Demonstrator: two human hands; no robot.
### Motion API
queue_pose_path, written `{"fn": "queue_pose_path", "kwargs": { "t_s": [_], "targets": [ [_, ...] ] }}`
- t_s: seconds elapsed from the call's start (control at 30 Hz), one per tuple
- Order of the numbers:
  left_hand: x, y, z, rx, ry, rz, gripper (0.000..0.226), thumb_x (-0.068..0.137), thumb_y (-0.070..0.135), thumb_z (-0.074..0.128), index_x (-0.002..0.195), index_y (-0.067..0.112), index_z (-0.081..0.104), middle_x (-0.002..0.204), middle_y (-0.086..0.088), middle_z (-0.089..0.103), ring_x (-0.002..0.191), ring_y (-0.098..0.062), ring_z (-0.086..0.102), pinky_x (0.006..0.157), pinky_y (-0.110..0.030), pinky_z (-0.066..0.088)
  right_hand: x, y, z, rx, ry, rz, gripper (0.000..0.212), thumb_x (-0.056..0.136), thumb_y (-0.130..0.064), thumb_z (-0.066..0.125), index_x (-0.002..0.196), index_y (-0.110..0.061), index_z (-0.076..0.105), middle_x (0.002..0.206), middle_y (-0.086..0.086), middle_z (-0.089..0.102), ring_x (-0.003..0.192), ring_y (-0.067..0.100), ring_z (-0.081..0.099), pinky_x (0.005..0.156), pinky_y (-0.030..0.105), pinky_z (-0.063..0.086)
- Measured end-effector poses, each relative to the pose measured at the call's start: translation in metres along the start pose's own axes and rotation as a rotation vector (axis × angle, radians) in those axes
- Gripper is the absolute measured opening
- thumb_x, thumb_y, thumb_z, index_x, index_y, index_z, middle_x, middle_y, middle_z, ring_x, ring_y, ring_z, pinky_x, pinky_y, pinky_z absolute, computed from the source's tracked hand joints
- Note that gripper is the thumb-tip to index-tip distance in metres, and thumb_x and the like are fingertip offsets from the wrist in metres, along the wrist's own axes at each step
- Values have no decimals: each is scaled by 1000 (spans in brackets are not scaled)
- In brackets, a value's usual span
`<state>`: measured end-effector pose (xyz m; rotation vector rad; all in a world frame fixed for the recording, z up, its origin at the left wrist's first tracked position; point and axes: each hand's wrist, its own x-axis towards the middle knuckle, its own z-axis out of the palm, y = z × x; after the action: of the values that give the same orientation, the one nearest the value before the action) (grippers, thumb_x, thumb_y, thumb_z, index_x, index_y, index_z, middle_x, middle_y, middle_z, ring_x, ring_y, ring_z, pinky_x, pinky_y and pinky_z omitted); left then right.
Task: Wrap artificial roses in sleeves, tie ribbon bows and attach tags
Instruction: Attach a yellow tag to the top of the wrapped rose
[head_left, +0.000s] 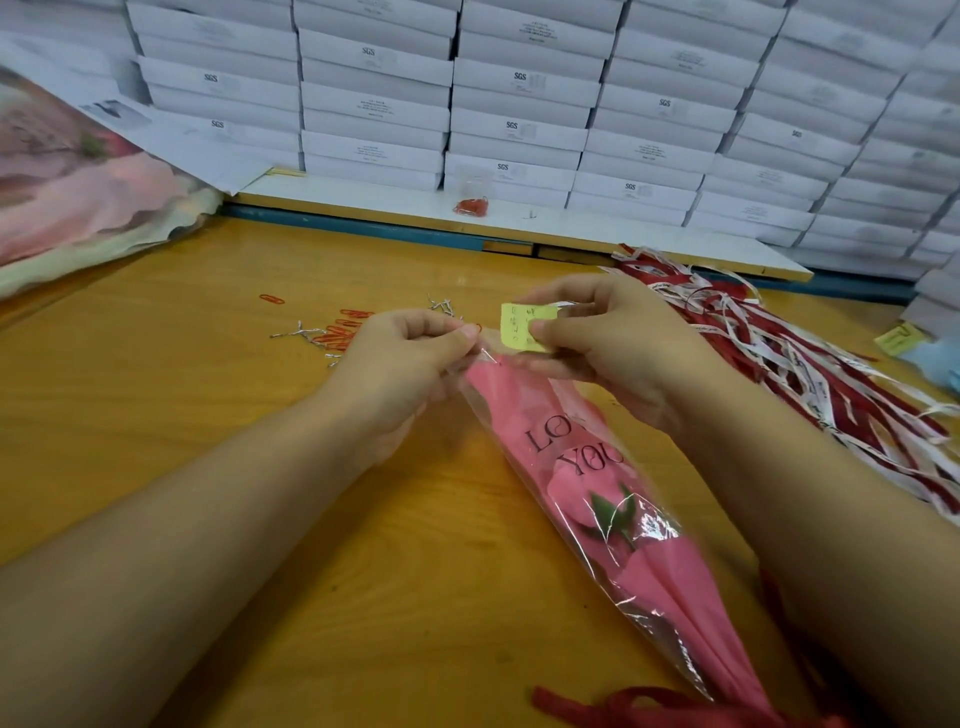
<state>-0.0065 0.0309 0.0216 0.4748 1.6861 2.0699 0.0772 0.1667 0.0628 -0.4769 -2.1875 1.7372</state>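
I'm seeing sleeved rose (597, 499) lying slantwise on table (208, 415), open end far, stem end nearest me. At far end, tag (519, 325) sitting between left hand (410, 358) and right hand (608, 343) (both pinching there). Behind left hand, clips (340, 332) lying scattered; right of right hand, ribbons (810, 364) sprawling. Behind table, boxes (519, 104) standing stacked.

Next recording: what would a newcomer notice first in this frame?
A pink wrapped rose in a clear sleeve runs diagonally through the centre. At its far end the right hand pinches a yellow tag and the left hand pinches the sleeve's edge. Red and white ribbons pile up on the right.
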Motion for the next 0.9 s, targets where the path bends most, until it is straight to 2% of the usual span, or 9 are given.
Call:
{"fn": "queue_pose_path", "kwargs": {
  "t_s": [0.1,0.23,0.3,0.4,0.5,0.63,0.73,0.8,0.9],
  "targets": [
    [0,0,1,-12,1,-7,5,87,3,62,83,2,65,81,-10,70,64,-9,68,55,-16,52,-1,3,1,-181,113,-49,6,86,-6,68,82,-10,66,73,10,69,51,10,61,46,17,48],
    [0,1,2,-64,-11,-19,3,88,3,61,88,0,63,77,-8,72,64,-9,69,54,-16,52,1,5,3,-219,140,-77,14,85,-13,71,72,-13,66,60,-9,68,51,-4,60,44,10,40],
    [-2,2,2,-87,-20,-27,3,89,3,60,88,1,62,73,-6,73,66,-9,70,53,-16,52,0,5,3,-231,113,-54,13,84,-12,71,72,-12,67,58,-8,67,48,-2,58,46,12,42],
    [-2,2,2,-93,-4,-30,2,89,5,60,88,2,61,78,-8,73,68,-10,71,53,-17,52,-1,4,3,-139,57,-8,8,82,0,70,84,-6,66,64,6,67,48,6,61,49,17,52],
    [-1,2,1,-72,17,-9,4,89,6,61,88,3,60,81,-9,73,71,-13,72,56,-19,54,-3,2,6,-94,10,40,29,82,6,68,104,-11,64,82,18,70,63,20,72,62,26,60],
    [-2,1,1,-34,-4,41,4,87,4,63,85,3,60,87,-13,73,74,-18,73,61,-24,58,-6,1,9,-119,-44,75,46,82,11,65,121,-13,59,97,24,67,68,24,73,63,25,60],
    [-2,1,1,-25,-9,72,5,87,4,63,83,5,60,83,-11,73,73,-19,73,59,-25,58,-7,1,11,-74,-38,95,46,84,12,61,123,-12,57,99,24,65,62,21,72,57,21,58],
    [-2,2,0,-1,-19,92,5,87,7,64,84,6,60,77,-6,74,71,-17,73,56,-22,56,-7,1,11,-48,-25,108,43,85,13,58,122,-9,58,92,23,63,59,20,70,54,19,57],
    [-2,1,-1,38,-31,114,5,87,8,64,84,6,60,79,-8,74,73,-17,73,58,-22,57,-7,1,12,-12,-31,127,39,86,13,57,120,-6,58,88,23,63,68,25,71,56,20,57]
  ]
}}
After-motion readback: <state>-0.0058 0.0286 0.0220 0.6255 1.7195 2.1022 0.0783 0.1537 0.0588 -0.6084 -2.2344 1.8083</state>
